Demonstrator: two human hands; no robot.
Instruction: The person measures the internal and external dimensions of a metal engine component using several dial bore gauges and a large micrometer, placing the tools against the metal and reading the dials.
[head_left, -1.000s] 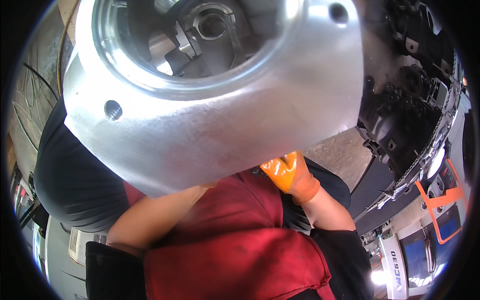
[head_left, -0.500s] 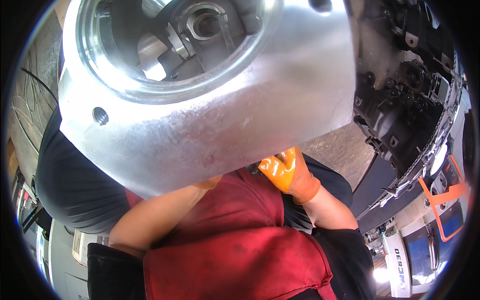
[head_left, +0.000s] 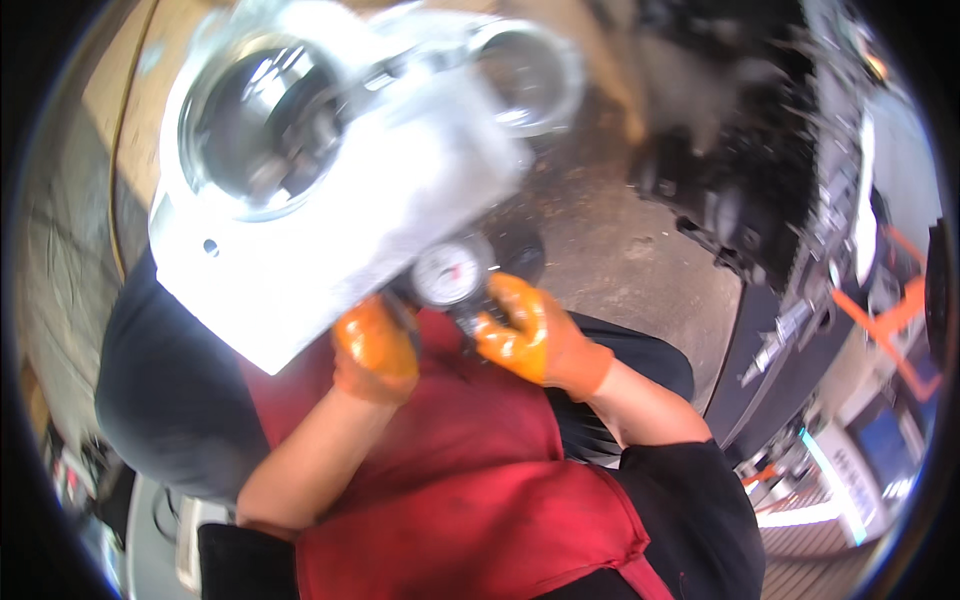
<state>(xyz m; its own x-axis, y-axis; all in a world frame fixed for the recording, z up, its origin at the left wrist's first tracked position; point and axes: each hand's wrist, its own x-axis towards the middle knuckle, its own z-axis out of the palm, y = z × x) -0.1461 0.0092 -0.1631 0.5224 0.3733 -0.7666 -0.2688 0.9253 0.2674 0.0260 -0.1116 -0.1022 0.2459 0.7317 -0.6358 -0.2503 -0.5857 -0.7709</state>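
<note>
Head view: the dial gauge (head_left: 447,273) sits between the hands, forward-left of the right hand (head_left: 530,335) and nearer it, beside the silver casting (head_left: 390,190). Its dark stem slants from the dial toward the right fingers, whose grip is curled around it. The left hand (head_left: 378,345) is curled by the casting's edge; I cannot tell what its grip has.

1. The casting (head_left: 370,190) is standing ahead, left of centre.
2. The left hand (head_left: 375,348) is lying by its near edge.
3. The dial gauge (head_left: 446,274) is sitting between that hand and the right hand (head_left: 530,335) (slightly beyond both).
4. A hose (head_left: 117,170) is running left of the casting.
5. Machine parts (head_left: 735,180) are lying far right.
</note>
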